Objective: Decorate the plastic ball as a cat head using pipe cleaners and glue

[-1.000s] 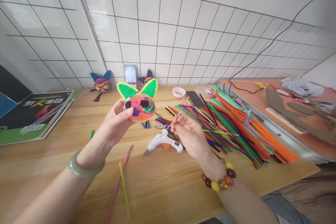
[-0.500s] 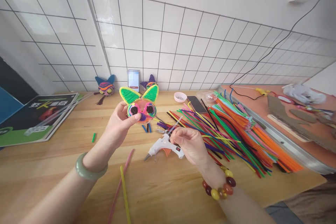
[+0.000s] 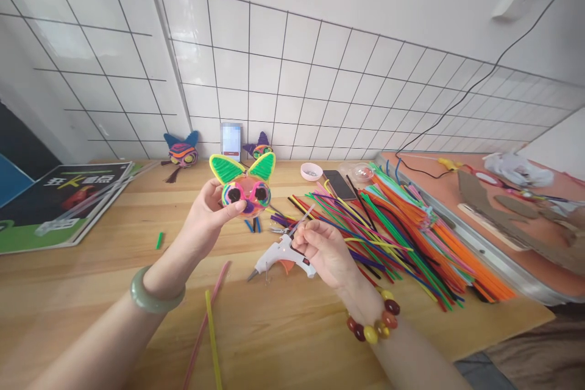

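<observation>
My left hand (image 3: 211, 214) is closed on the lower left side of a pipe-cleaner animal head (image 3: 245, 195) with green ears edged in yellow, dark eyes and pink rims, its face turned toward me. Thumb in front, the other fingers are partly hidden behind it. My right hand (image 3: 323, 248) hovers to the right with thumb and fingertips pinched together; what they hold, if anything, is too small to make out. Below and behind it lies a white glue gun (image 3: 278, 253), nozzle to the left, a translucent glue stick (image 3: 302, 219) rising from its back.
Many loose pipe cleaners (image 3: 411, 237) spread over the right of the table. Two finished heads, one blue-eared (image 3: 181, 151) and one purple-eared (image 3: 261, 146), stand by the wall beside a phone (image 3: 231, 141). A pink bowl (image 3: 311, 172) and a dark phone (image 3: 338, 184) lie behind.
The view has shifted slightly. Both hands keep nearly the same pose; the animal head remains in my left hand and my right fingertips stay pinched.
</observation>
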`<control>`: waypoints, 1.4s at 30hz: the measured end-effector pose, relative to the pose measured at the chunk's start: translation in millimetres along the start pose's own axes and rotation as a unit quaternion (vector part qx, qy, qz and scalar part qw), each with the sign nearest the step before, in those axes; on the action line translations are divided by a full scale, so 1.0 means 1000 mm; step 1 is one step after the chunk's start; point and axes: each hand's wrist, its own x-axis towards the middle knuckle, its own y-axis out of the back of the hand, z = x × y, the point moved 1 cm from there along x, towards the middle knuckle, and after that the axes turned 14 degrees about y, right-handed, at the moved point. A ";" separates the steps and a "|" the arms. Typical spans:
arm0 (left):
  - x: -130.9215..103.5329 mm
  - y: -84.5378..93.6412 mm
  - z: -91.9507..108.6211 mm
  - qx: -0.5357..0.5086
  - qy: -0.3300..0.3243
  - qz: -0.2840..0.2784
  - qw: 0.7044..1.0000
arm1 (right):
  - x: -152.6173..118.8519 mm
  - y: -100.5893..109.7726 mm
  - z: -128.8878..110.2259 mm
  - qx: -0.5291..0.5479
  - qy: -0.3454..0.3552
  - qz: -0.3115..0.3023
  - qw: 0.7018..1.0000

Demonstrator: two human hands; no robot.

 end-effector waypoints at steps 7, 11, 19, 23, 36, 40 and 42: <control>0.001 0.001 -0.001 0.005 -0.004 -0.009 1.000 | 0.001 0.000 0.002 0.022 -0.008 -0.005 1.000; 0.001 0.001 -0.001 0.000 -0.002 -0.009 1.000 | 0.001 0.001 0.003 0.020 -0.008 -0.011 1.000; 0.001 0.001 -0.001 -0.003 0.002 -0.004 1.000 | 0.000 0.001 0.006 0.010 0.001 -0.003 1.000; 0.000 0.001 0.000 -0.001 0.002 -0.010 1.000 | 0.000 0.001 0.005 0.011 -0.014 -0.015 1.000; -0.001 0.000 0.000 0.004 -0.004 -0.019 1.000 | -0.002 0.000 0.004 -0.011 -0.036 -0.027 0.999; -0.001 0.001 0.000 0.006 -0.004 -0.024 1.000 | -0.002 -0.001 0.004 -0.008 -0.033 -0.028 0.999; -0.001 0.001 0.000 0.005 -0.007 -0.024 1.000 | -0.002 -0.001 0.005 -0.002 -0.036 -0.029 0.999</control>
